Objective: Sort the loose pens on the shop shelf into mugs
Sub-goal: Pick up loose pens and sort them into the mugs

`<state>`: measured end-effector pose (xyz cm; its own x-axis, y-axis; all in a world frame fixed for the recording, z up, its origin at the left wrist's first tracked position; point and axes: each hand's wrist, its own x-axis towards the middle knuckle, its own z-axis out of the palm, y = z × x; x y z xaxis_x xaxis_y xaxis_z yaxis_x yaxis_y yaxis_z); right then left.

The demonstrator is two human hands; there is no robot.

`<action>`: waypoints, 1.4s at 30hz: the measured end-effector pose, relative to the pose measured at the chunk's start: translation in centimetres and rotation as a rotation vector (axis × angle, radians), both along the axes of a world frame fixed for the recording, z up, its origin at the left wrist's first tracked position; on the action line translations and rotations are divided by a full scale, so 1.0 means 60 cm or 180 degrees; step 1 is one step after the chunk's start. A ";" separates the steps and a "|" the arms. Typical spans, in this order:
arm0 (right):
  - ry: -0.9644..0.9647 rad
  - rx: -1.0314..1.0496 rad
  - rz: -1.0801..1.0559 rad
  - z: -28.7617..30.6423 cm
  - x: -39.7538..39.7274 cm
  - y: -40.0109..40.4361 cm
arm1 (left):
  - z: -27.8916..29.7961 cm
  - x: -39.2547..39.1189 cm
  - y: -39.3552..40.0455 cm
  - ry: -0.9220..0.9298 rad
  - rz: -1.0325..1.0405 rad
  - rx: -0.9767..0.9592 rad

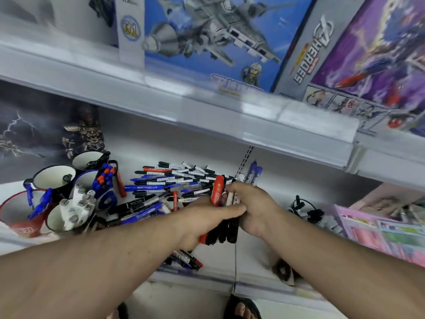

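A bundle of pens (222,217) is gripped by both hands, left hand (207,219) and right hand (255,208) curled round it, above the shelf (253,256) front edge. Loose pens (174,180) are heaped mid-shelf. 5 mugs (55,178) are grouped at the left end.

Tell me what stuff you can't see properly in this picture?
- Head view: the bundle of pens is mostly covered by the left hand and right hand, so no count.
- Pen labels in the loose pile: too small.
- Red mug: cut off by the left edge.
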<state>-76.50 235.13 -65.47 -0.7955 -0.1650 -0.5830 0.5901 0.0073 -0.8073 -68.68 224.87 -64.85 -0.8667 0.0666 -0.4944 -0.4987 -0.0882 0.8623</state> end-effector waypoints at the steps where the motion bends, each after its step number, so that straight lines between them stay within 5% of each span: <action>1: 0.0002 -0.0041 0.0029 0.010 0.007 0.007 | 0.006 0.006 0.005 0.0026 -0.0007 0.0004; 15: 0.0221 -0.0051 -0.0274 0.084 0.031 0.050 | 0.026 0.033 -0.028 -0.0031 0.0013 -0.0215; 21: -0.0121 -0.0404 0.0572 0.090 0.073 0.047 | 0.025 0.027 -0.045 -0.0175 0.0809 0.0643; 28: -0.0268 -0.0477 0.1424 0.086 0.101 0.040 | 0.034 0.020 -0.048 0.0126 0.0945 0.1174; 35: -0.0482 -0.0432 0.1923 0.087 0.096 0.058 | 0.035 0.020 -0.057 0.0110 0.0547 0.1144; 42: -0.0334 0.0375 0.2334 0.079 0.093 0.081 | 0.029 0.012 -0.051 -0.0074 0.0417 0.0520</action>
